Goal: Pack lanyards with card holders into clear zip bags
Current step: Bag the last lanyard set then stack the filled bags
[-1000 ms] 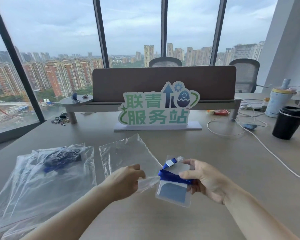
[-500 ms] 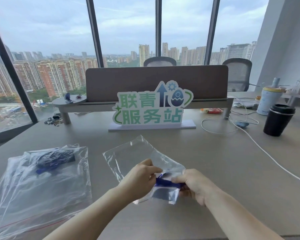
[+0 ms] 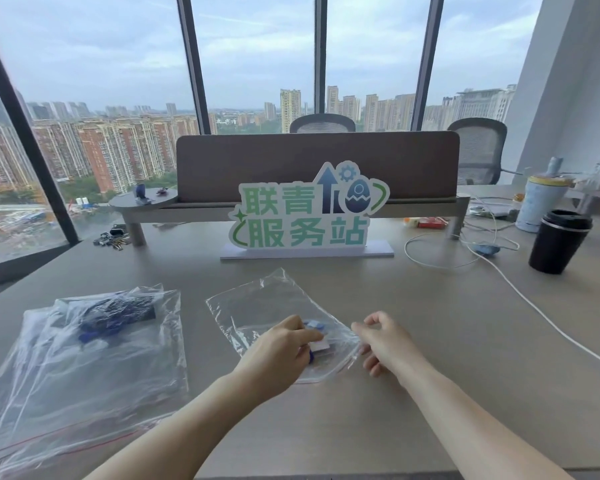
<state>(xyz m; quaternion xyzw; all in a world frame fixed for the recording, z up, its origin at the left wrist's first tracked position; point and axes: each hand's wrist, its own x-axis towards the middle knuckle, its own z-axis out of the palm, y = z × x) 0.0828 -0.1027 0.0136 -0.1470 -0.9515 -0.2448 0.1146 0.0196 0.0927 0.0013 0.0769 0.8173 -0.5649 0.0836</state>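
Lanyard (image 3: 310,355) with its card holder (image 3: 321,346) sits at the near end of the clear zip bag (image 3: 267,306), which lies flat on the desk (image 3: 430,341) right in front of you. Looks like it's at least partly inside the mouth of the bag, but your fingers cover most of it, so only a bit of blue strap and a pale corner of the holder show.

Your left hand (image 3: 281,351) is pinched down on that bundle, thumb and fingers closed over the strap and holder through the bag opening. Your right hand (image 3: 383,341) is just beside the bag's right corner, fingers loosely curled with nothing in them; the fingertips seem to brush the plastic edge, though I can't tell if they really touch.

Off to your left there's a heap of larger clear bags (image 3: 84,358) with a dark blue bundle (image 3: 115,315) inside the top one, well apart from the bag you're working on.

Further back, a green and white sign (image 3: 305,216) stands in front of a brown divider panel (image 3: 316,161). On the right, a black cup (image 3: 558,240), a white cable (image 3: 534,306) trailing across the desk, and a pale tumbler (image 3: 541,202) behind it. Some keys (image 3: 113,239) lie far left by the window.
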